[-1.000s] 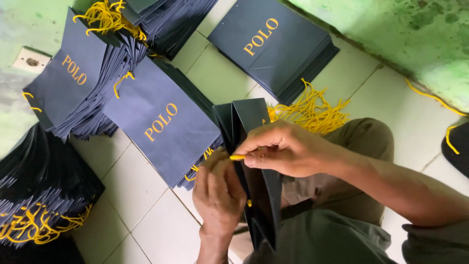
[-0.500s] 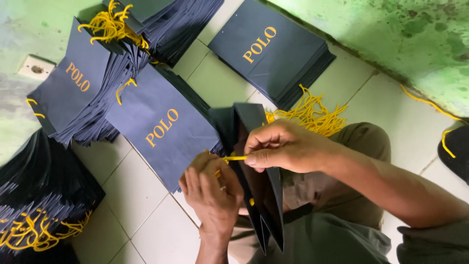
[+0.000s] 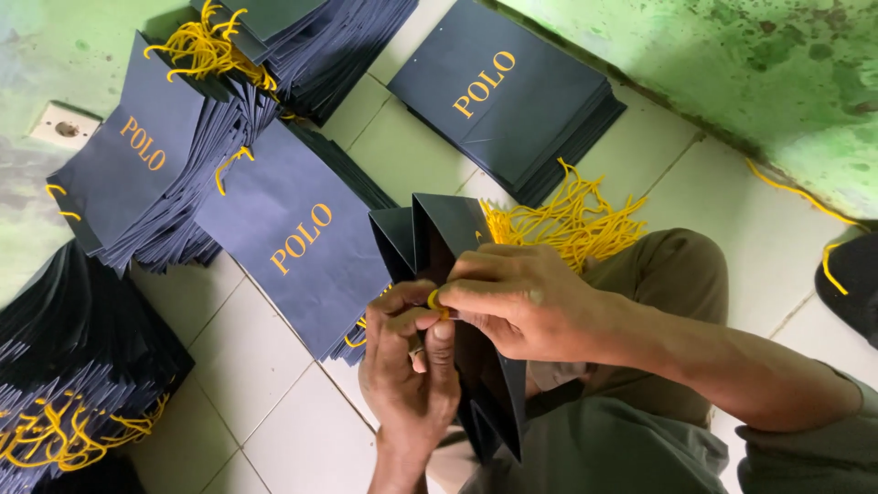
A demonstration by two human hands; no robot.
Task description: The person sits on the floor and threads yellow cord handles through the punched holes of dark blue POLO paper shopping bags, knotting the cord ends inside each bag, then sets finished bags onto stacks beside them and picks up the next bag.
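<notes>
Left hand (image 3: 407,366) comes up from the bottom edge, thumb and fingers closed on a short end of yellow cord (image 3: 434,301) at the side of a dark navy paper bag (image 3: 457,274). Right hand (image 3: 512,297) reaches in from the right, fingertips pinched shut on the same cord, touching the left thumb. Bag stands upright and folded over the person's lap, against olive trousers (image 3: 658,284). Just behind the bag, a loose heap of yellow cords (image 3: 572,224) on the white tiled floor (image 3: 265,402). Left of the hands, a fanned stack of flat navy bags (image 3: 293,238) with gold lettering. Farther off, a second neat stack (image 3: 512,101) near the green wall (image 3: 732,64). More bags with cords fitted at far left (image 3: 64,402).
</notes>
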